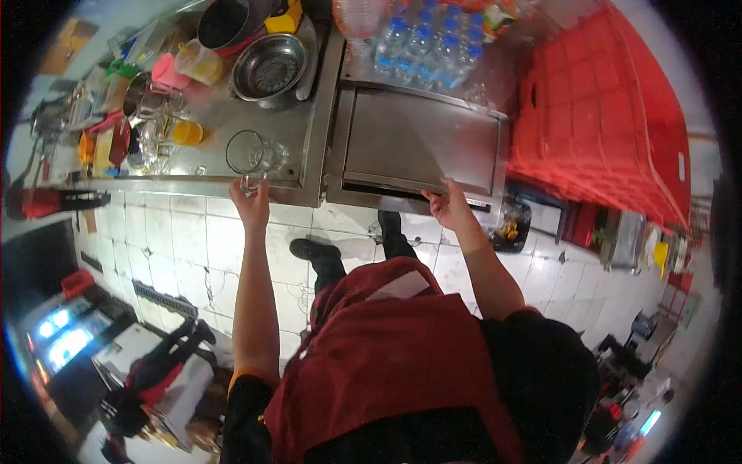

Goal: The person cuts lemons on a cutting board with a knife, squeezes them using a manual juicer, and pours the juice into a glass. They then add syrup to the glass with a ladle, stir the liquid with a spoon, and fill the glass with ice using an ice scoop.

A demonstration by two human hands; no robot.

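The left hand (250, 203) closes around the base of a glass mug (251, 157) at the counter's (232, 116) front edge. Rigid, fragile, probably slippery: grip low or by the handle. The right hand (448, 206) curls its fingers on the steel lid's (417, 143) front edge.

A glass mug (253, 155) stands at the near edge of the desk (224, 116), with the left hand (250, 203) at its base. Behind it sits a bowl (270, 69), and jars and cups (154, 124) crowd the desk to the left. To the right lies a lid (417, 143), the right hand (448, 206) on its near edge, with bottles (425, 42) behind it and a crate (603, 108) further right.
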